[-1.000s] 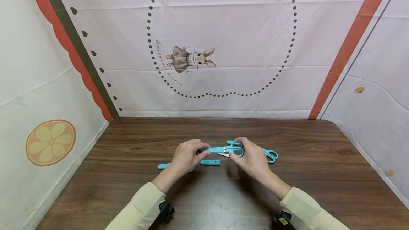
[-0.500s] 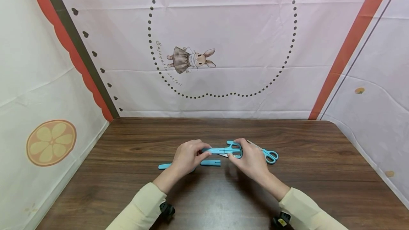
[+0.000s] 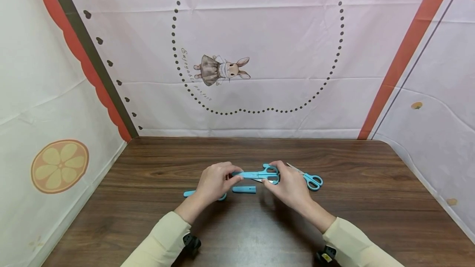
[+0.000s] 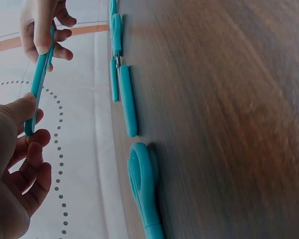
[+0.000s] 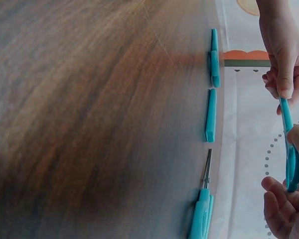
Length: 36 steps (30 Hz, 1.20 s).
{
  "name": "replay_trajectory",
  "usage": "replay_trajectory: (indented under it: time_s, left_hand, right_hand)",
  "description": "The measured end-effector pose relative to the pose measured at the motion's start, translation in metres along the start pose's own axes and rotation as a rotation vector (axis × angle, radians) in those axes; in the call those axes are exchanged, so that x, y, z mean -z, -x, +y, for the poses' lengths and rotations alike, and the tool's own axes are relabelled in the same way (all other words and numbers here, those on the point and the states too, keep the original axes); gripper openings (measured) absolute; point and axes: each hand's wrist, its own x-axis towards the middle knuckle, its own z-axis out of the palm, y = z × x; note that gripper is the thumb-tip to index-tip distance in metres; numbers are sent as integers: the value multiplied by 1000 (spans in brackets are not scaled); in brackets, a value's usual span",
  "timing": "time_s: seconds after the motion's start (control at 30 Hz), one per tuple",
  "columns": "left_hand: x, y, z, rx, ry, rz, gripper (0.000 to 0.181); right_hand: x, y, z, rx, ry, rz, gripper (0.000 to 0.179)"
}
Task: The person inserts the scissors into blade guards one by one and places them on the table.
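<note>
Between my two hands a pair of light-blue scissors [image 3: 261,174] is held level above the table, its blades inside a blue blade cover [image 3: 250,174]. My left hand [image 3: 217,181] pinches the cover's far end between thumb and fingers. The scissors' finger loops are gripped by my right hand [image 3: 291,182], thumb on the near loop. In the left wrist view the covered scissors [image 4: 39,87] appear edge-on. Below them on the table lie a loose blue cover [image 3: 244,189] and a bare silver blade [image 3: 257,180], whose handle is hidden behind my right hand and the held scissors.
Uncovered blue scissors [image 3: 311,181] lie to the right, tip pointing back left. Covered scissors [image 3: 189,193] lie at the left, partly behind my left wrist. A blue end [image 3: 265,165] shows behind the held loops. A printed cloth [image 3: 289,52] hangs along the table's [image 3: 178,151] back edge.
My right hand has moved slightly left, pushing the scissors deeper into the cover; the metal seen at the cover's mouth is now hidden. My left hand has barely moved.
</note>
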Motion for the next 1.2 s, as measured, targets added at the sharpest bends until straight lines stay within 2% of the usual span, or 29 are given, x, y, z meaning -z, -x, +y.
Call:
replay_trajectory:
  time_s: [0.23, 0.4, 0.6, 0.87, 1.2]
  left_hand:
    - [5, 3, -6, 56, -36, -55, 15]
    - [5, 5, -10, 80, -40, -68, 13]
    - [6, 8, -13, 72, -44, -81, 14]
    - [11, 9, -17, 66, -63, -109, 16]
    - [14, 9, -22, 85, -63, -117, 14]
  right_hand:
    - [-2, 0, -5, -7, 9, -37, 52]
    - [-2, 1, -7, 7, 29, -46, 54]
    - [-3, 0, -7, 25, 37, -63, 55]
    - [-3, -2, -5, 109, 66, -89, 56]
    - [-4, -8, -6, 142, 27, -110, 56]
